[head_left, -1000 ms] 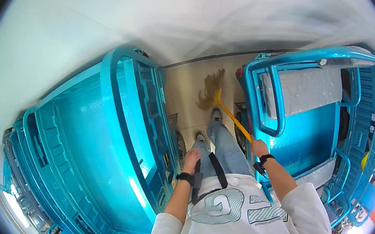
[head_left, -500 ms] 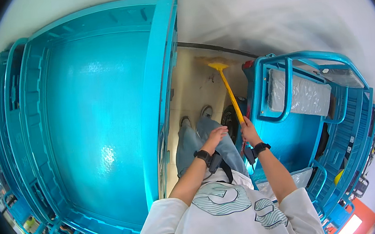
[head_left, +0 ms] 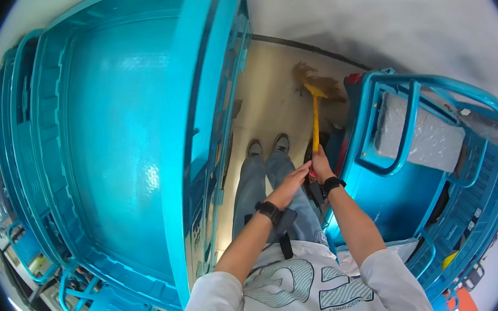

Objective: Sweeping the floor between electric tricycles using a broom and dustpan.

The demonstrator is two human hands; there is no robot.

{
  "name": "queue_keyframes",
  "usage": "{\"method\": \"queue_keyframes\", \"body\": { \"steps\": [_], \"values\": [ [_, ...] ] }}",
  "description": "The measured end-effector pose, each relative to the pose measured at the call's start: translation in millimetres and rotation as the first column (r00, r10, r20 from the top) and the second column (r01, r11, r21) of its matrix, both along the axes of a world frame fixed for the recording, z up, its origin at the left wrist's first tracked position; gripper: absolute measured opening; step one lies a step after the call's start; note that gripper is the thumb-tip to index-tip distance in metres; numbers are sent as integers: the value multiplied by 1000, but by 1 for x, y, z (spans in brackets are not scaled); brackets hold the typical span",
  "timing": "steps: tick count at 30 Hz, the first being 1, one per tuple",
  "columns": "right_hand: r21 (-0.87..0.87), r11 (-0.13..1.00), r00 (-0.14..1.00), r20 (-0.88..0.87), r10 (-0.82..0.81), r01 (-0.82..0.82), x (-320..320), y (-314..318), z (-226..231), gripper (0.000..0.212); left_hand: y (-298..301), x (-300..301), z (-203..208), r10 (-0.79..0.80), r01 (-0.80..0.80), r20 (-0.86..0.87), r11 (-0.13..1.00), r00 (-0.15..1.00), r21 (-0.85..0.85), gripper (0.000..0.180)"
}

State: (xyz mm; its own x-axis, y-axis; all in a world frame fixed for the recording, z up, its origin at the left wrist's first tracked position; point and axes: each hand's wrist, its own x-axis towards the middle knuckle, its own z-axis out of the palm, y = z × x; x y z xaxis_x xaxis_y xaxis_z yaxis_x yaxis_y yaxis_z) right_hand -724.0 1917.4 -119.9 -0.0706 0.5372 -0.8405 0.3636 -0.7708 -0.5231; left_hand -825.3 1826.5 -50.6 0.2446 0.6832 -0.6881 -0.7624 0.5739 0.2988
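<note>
The long yellow-handled broom with tan bristles (head_left: 316, 125) is standing nearly upright in the narrow aisle, bristle head resting on the beige floor (head_left: 271, 110) ahead of the person's grey sneakers (head_left: 268, 146), right beside a brownish smear of dirt (head_left: 313, 77). The right hand (head_left: 321, 166) is gripping the top end of the stick, fingers wrapped tight around it. The left hand (head_left: 291, 182) is coming in against the same end just below and beside the right; it looks closed on the stick, though the fingers are partly hidden. Both wrists are wearing black bands.

Judging by looks, the broom is light, the shaft stiff and smooth, bristles soft and flexing. Best taken with two hands spaced along the shaft; both bunched at the top is giving little leverage.

Flanking the aisle: a big glossy teal plastic cart body tipped on its side (head_left: 120, 145) to the left, nested with others, and a teal metal-framed cart (head_left: 417, 138) holding a grey-white wrapped slab (head_left: 426, 134) to the right. A pale wall (head_left: 380, 14) is closing the aisle's far end.
</note>
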Motion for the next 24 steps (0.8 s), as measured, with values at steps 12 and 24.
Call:
{"method": "queue_keyframes", "body": {
  "steps": [12, 24],
  "values": [
    [144, 798, 770, 408, 491, -585, 39, -103, -39, 50, -80, 14, -15, -29, 52, 125, 982, 992, -181, 50],
    [40, 879, 846, 298, 443, -474, 46, -208, 33, 46, -152, -25, -4, -516, 512, -28, 855, 856, -78, 50]
  ]
}}
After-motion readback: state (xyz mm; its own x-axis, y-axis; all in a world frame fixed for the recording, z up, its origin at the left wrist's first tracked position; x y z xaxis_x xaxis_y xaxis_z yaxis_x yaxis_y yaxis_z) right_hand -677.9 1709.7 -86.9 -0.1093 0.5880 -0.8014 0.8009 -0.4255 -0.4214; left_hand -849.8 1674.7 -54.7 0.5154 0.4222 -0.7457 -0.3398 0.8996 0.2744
